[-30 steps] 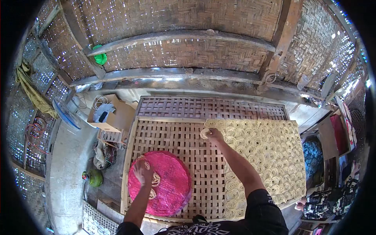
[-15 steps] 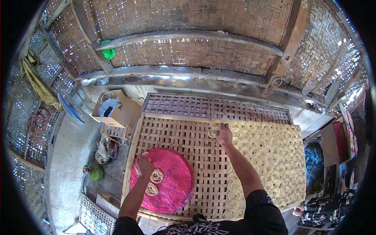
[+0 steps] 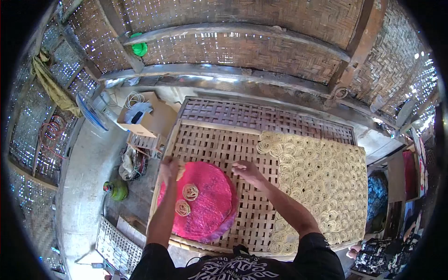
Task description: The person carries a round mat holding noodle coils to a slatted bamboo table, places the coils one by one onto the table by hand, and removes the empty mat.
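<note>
My left hand (image 3: 171, 169) is above the far left edge of a round pink mesh-covered bundle (image 3: 212, 200), its fingers closed on a pale noodle nest (image 3: 180, 171) that shows only in part. Two more noodle nests, one nearer the middle (image 3: 190, 192) and one below it (image 3: 182, 208), lie on the pink cover. Over the bare slats right of the bundle, my right hand (image 3: 247, 171) has its fingers curled together, with nothing visible in them. Rows of noodle nests (image 3: 322, 186) cover the right part of the woven bamboo tray (image 3: 254, 214).
Behind the tray lies another woven rack (image 3: 224, 112). To the left are a cardboard box (image 3: 151, 119), a blue fan (image 3: 91, 113) and a green gas cylinder (image 3: 116, 190). Another person's patterned sleeve (image 3: 382, 254) shows at lower right.
My right hand has left the top-left noodle nest of the rows and moved left toward the pink bundle. My left hand has risen from the bundle with a noodle nest. The view has shifted slightly.
</note>
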The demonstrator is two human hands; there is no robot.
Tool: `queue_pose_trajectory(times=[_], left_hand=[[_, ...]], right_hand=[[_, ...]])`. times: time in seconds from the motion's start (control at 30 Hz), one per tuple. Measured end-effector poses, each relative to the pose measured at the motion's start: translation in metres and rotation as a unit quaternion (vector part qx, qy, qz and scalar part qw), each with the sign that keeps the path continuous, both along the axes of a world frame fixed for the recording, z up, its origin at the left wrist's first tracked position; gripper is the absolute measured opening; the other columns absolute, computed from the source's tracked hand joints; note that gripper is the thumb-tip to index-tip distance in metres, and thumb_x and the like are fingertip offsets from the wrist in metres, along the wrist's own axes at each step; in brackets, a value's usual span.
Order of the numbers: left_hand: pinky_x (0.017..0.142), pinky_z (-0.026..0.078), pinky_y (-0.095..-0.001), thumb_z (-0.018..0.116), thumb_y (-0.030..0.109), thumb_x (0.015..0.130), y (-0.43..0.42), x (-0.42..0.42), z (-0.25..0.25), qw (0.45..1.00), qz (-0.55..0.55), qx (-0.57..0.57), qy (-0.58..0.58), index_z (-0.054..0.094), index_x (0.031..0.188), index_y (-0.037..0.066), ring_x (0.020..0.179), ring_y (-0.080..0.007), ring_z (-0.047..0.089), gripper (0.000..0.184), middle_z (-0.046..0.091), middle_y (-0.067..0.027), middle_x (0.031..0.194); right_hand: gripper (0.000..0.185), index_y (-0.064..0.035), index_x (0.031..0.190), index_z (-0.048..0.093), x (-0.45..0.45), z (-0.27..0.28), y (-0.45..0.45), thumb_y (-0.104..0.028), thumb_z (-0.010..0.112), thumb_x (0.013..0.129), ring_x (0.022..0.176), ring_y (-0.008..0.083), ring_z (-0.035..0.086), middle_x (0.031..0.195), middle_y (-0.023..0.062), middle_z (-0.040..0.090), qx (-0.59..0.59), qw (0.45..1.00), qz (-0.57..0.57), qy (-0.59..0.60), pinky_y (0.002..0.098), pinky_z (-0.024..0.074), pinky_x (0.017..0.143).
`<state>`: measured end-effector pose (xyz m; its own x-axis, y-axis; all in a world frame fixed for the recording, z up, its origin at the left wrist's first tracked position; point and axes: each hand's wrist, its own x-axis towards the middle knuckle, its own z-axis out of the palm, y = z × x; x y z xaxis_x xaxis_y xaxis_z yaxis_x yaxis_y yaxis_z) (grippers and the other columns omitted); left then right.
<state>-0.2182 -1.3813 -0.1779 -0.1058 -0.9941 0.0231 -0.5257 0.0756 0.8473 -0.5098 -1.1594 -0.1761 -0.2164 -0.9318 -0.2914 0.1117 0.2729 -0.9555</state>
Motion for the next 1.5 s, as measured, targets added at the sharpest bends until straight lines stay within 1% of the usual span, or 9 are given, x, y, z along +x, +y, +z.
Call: queue_pose_trajectory(times=[0.27, 0.47, 0.57, 0.8, 1.07, 1.13, 1.17, 1.3, 1.5], left_hand=[[0.061, 0.049, -0.0308, 0.066, 0.013, 0.084, 0.029, -0.095, 0.034, 0.982, -0.131, 0.027, 0.131, 0.068, 0.091, -0.001, 0.067, -0.0127, 0.062, 0.016, 0.067, -0.0065, 0.074], [0.060, 0.048, -0.0270, 0.060, 0.007, 0.088, -0.024, -0.052, 0.037, 0.955, 0.093, -0.107, 0.260, 0.066, 0.102, 0.000, 0.069, -0.0108, 0.059, 0.017, 0.064, -0.0042, 0.078], [0.060, 0.049, -0.0274, 0.056, 0.007, 0.091, -0.018, -0.029, 0.066, 0.970, 0.105, -0.131, 0.177, 0.065, 0.107, 0.001, 0.069, -0.0117, 0.060, 0.018, 0.064, -0.0033, 0.078], [0.068, 0.049, -0.0261, 0.065, 0.007, 0.091, 0.077, -0.089, 0.044, 0.938, -0.217, 0.107, 0.249, 0.064, 0.110, 0.002, 0.078, -0.0109, 0.060, 0.020, 0.066, -0.0024, 0.087], [0.086, 0.052, -0.0352, 0.067, 0.016, 0.088, 0.136, -0.147, 0.022, 0.929, -0.327, 0.163, 0.065, 0.057, 0.127, 0.006, 0.102, -0.0208, 0.063, 0.042, 0.064, -0.0124, 0.116], [0.096, 0.050, -0.0401, 0.071, 0.022, 0.086, 0.140, -0.146, -0.003, 0.927, -0.342, 0.147, 0.050, 0.052, 0.135, 0.011, 0.110, -0.0257, 0.062, 0.053, 0.062, -0.0140, 0.125], [0.095, 0.049, -0.0427, 0.069, 0.026, 0.085, 0.138, -0.133, -0.004, 0.923, -0.378, -0.032, -0.071, 0.052, 0.133, 0.004, 0.114, -0.0311, 0.060, 0.056, 0.059, -0.0193, 0.128], [0.106, 0.041, -0.0449, 0.063, 0.023, 0.086, 0.123, -0.065, 0.006, 0.875, -0.343, -0.148, -0.309, 0.051, 0.131, -0.002, 0.130, -0.0386, 0.045, 0.053, 0.052, -0.0221, 0.136], [0.103, 0.042, -0.0459, 0.052, 0.010, 0.088, 0.113, 0.015, -0.028, 0.849, -0.318, -0.166, -0.387, 0.053, 0.131, 0.001, 0.126, -0.0385, 0.046, 0.044, 0.049, -0.0191, 0.136]], right_hand=[[0.056, 0.0021, 0.137, 0.048, 0.030, 0.034, -0.021, -0.023, 0.070, 0.092, 0.104, 0.0169, 0.061, 0.124, 0.0120, 0.060, -0.019, 0.998, 0.032, -0.055, 0.0323, 0.0527, 0.080], [0.063, 0.0029, 0.140, 0.044, 0.023, 0.040, -0.015, -0.025, 0.071, 0.091, 0.112, 0.0206, 0.060, 0.132, 0.0147, 0.056, -0.041, 0.991, -0.017, -0.128, 0.0338, 0.0520, 0.088], [0.067, 0.0021, 0.141, 0.042, 0.023, 0.052, -0.007, -0.028, 0.072, 0.090, 0.118, 0.0234, 0.058, 0.135, 0.0170, 0.054, -0.021, 0.994, -0.022, -0.106, 0.0349, 0.0515, 0.091], [0.055, 0.0028, 0.133, 0.051, 0.043, 0.068, -0.007, -0.026, 0.070, 0.091, 0.107, 0.0210, 0.062, 0.122, 0.0152, 0.062, -0.046, 0.991, -0.015, -0.128, 0.0323, 0.0533, 0.084], [0.021, 0.0025, 0.102, 0.066, -0.026, -0.014, 0.029, -0.013, 0.070, 0.088, 0.071, 0.0149, 0.064, 0.086, 0.0099, 0.067, 0.020, 0.984, -0.174, -0.026, 0.0280, 0.0545, 0.062], [0.016, 0.0017, 0.098, 0.066, -0.058, -0.019, 0.045, -0.008, 0.069, 0.085, 0.071, 0.0139, 0.064, 0.084, 0.0080, 0.065, -0.035, 0.981, -0.173, -0.086, 0.0284, 0.0545, 0.060], [0.015, 0.0022, 0.096, 0.065, -0.071, -0.022, 0.049, -0.006, 0.068, 0.084, 0.071, 0.0130, 0.063, 0.082, 0.0063, 0.064, -0.021, 0.981, -0.194, 0.009, 0.0283, 0.0545, 0.061], [0.013, 0.0027, 0.093, 0.062, -0.119, -0.061, 0.057, -0.004, 0.068, 0.083, 0.071, 0.0101, 0.060, 0.078, 0.0013, 0.060, -0.002, 0.967, -0.228, 0.117, 0.0277, 0.0528, 0.064], [0.020, -0.0002, 0.100, 0.065, -0.131, -0.049, 0.058, -0.012, 0.066, 0.084, 0.078, 0.0185, 0.066, 0.084, 0.0112, 0.068, 0.061, 0.933, -0.230, 0.272, 0.0315, 0.0528, 0.070]])
